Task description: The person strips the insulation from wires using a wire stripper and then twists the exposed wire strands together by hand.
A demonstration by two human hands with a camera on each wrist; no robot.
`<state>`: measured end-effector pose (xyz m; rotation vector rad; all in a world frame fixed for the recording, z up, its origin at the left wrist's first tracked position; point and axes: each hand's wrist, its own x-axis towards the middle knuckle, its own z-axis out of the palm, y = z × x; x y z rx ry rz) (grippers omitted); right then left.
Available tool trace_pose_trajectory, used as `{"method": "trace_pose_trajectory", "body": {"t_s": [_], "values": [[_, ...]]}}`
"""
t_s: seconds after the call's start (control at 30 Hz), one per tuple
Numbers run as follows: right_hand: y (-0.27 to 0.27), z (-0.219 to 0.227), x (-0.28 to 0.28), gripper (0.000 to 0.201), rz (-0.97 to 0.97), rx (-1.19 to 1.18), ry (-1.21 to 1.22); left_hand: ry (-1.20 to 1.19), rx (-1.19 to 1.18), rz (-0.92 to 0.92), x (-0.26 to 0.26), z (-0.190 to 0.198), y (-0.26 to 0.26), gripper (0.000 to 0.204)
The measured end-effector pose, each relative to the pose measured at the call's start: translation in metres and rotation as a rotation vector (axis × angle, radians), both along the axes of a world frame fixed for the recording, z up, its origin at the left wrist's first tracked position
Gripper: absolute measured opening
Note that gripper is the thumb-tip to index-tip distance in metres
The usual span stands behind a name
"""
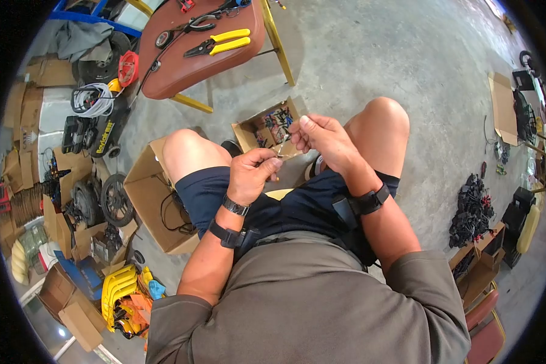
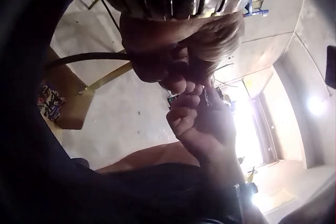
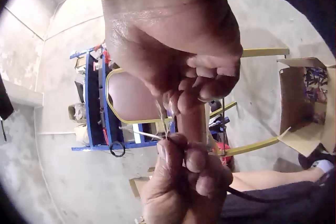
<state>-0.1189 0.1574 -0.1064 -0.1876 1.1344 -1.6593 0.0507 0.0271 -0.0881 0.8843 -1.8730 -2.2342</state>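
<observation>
My left hand (image 1: 252,173) pinches a thin dark cable (image 3: 252,198) close to its end, thumb against the forefinger. From that grip a white wire (image 3: 142,133) sticks out sideways, beside pale fine strands (image 3: 164,116). Thumb and fingers of my right hand (image 1: 324,136) pinch the strands from the other side, just above the left fingertips in the right wrist view. The cable's dark length (image 2: 86,57) trails away from the left hand in the left wrist view. Both hands are held between the knees, over the near edge of a small cardboard box (image 1: 244,136) filled with short coloured wire pieces.
Ahead stands a red-brown chair (image 1: 170,79) bearing yellow-handled wire strippers (image 1: 224,42) and dark pliers (image 1: 200,25). A larger open carton (image 1: 182,244) is beside the left leg. A black heap of cables (image 1: 470,212) lies on the floor to the right; wheels and boxes crowd the left.
</observation>
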Motion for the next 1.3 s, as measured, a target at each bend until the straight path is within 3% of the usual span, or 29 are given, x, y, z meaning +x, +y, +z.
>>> {"method": "trace_pose_trajectory", "body": {"t_s": [0.17,0.27,0.67,0.87,1.07,1.3], "values": [[0.006,0.018,0.004,0.02,0.278,-0.022,0.21,0.076,0.011,0.033,0.002,-0.001,-0.006,0.012],[0.004,0.013,0.009,0.015,0.275,-0.083,0.256,0.066,0.019,0.039,0.002,-0.002,-0.005,0.013],[0.001,0.006,0.011,0.016,0.173,0.078,0.451,0.106,0.235,0.044,0.003,-0.002,-0.006,0.011],[0.006,0.019,0.006,0.014,0.177,0.095,0.391,0.053,0.154,0.057,0.002,-0.004,-0.007,0.011],[0.006,0.026,0.014,0.012,0.188,-0.019,0.777,0.006,0.081,0.102,0.002,-0.005,-0.003,0.014],[0.005,0.029,0.008,0.014,0.249,0.178,0.588,0.043,0.083,-0.005,0.006,0.009,-0.009,0.013]]}}
